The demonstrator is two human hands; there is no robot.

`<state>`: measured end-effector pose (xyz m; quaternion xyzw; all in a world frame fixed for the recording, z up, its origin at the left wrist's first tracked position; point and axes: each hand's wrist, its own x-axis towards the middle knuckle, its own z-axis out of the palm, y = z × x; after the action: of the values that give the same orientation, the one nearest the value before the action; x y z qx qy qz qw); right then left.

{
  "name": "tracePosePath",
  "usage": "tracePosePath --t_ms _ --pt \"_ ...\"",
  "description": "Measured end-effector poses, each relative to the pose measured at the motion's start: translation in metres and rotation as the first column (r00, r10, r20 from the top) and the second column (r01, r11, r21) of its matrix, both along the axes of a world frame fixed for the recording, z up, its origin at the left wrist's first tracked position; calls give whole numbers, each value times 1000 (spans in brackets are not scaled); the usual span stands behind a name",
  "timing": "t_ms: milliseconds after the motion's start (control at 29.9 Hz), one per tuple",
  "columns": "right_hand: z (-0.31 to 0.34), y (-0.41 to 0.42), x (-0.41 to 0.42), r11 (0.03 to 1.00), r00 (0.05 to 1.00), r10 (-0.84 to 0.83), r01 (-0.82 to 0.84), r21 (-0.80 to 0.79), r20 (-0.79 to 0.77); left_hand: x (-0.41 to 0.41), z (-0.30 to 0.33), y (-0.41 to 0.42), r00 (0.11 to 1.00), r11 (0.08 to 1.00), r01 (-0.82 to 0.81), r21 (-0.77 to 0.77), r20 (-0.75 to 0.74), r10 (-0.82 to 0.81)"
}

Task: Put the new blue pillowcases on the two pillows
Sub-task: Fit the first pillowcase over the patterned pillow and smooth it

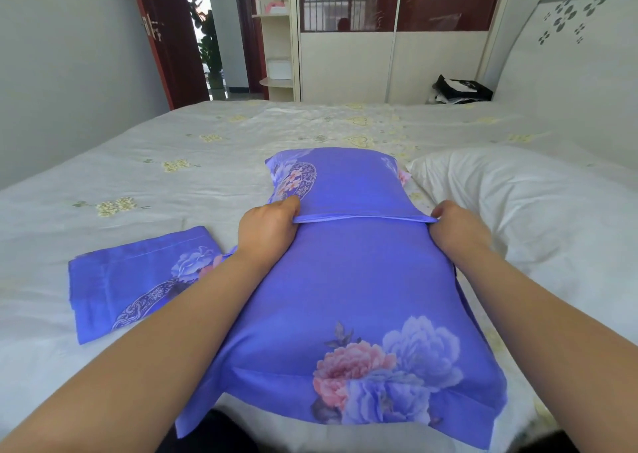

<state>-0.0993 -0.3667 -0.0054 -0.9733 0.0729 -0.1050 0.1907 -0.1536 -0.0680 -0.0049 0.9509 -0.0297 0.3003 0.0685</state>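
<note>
Fingers of left hand (267, 226) and right hand (455, 226) curled, pinching pillowcase hem (362, 218); bare white pillow (518, 211) just right of them.

I couldn't see my left hand's (267, 226) fingertips, tucked under the pillowcase (345, 280) hem; the bare pillow (518, 211) ran off the right edge

We see two bare forearms reaching in from the bottom corners, with no sleeve showing on either one up to the frame's edge. Our left hand (267, 226) and right hand (457, 226) carry no rings, watch or bracelet that we can make out. The nails are hidden from us.
</note>
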Motion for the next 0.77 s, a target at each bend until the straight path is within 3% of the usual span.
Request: tracePosePath --t_ms 67,167,267,401,467,534,601,768 --pt "-3 -7 -1 981 999 -1 10 193 -48 -3 4 -3 999 999 -26 -28 -22 25" --pt "4 -3 0 913 1000 25 -29 407 14 -4 13 -10 1000 987 -3 -160 2 4" --pt "15 12 -3 767 996 57 -87 635 67 -1 21 -21 999 966 24 -256 27 -18" --pt "21 15 -11 609 948 316 -169 775 -41 -1 28 -34 998 939 56 -338 43 -44" --pt "18 10 -12 701 930 363 -240 671 -47 -5 28 -37 993 949 90 -303 105 -61" --pt "10 6 -12 862 961 277 -242 446 -14 -10 23 -36 973 973 154 -170 200 -119" --pt "-1 1 -13 956 989 151 -147 253 3 -13 18 -32 952 982 186 -44 254 -169" --pt "-18 -11 -20 995 999 21 -18 98 -29 -17 3 -29 955 983 182 21 233 -182"
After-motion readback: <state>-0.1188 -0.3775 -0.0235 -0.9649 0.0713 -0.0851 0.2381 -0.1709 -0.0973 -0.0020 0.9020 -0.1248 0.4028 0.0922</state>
